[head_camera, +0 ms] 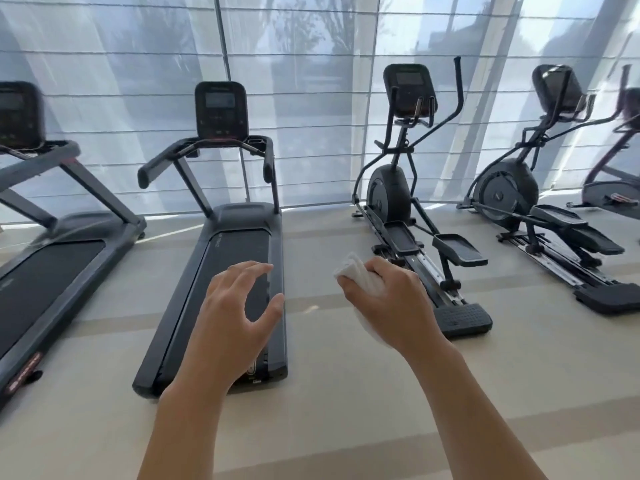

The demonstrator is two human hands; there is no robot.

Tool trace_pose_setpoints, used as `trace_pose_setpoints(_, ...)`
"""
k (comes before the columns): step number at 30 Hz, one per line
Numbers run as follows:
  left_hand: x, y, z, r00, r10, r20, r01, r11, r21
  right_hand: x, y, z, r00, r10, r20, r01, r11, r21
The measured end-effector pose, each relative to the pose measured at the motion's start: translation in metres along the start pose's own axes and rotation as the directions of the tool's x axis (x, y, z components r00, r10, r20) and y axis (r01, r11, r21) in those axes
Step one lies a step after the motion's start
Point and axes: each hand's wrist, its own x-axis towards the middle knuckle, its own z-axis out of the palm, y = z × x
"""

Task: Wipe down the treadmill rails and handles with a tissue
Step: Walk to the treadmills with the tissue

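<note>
The right hand (391, 299) covers most of the tissue (360, 277), and the left hand (232, 306) hides part of the treadmill (221, 237) belt. At nine o'clock a second treadmill (52, 244) is cut by the edge. At three o'clock the far machine (620, 161) is blurred and cropped.

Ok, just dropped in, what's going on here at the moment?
A person stands in a gym behind a treadmill, both arms stretched out in front. The right hand grips a folded white tissue; the left hand is empty, its fingers loosely spread. Neither hand touches the treadmill yet, so no rail or handle is being wiped now. A second treadmill stands to the left and two elliptical trainers to the right, along a shaded window.
</note>
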Motion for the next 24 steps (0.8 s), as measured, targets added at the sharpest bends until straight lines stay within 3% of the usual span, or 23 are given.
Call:
trace_pose_setpoints(11,0.097,-0.085,0.043,0.997,-0.041,0.059,0.044,0.998,-0.044,0.095,0.028,0.076,0.997,0.024,0.067,-0.019,0.998,-0.063)
trace_pose_setpoints(24,0.292,-0.106,0.159,0.998,-0.049,0.03,0.05,0.999,-0.012,0.299,0.148,0.117,0.999,0.019,0.047,-0.018,1.0,-0.019)
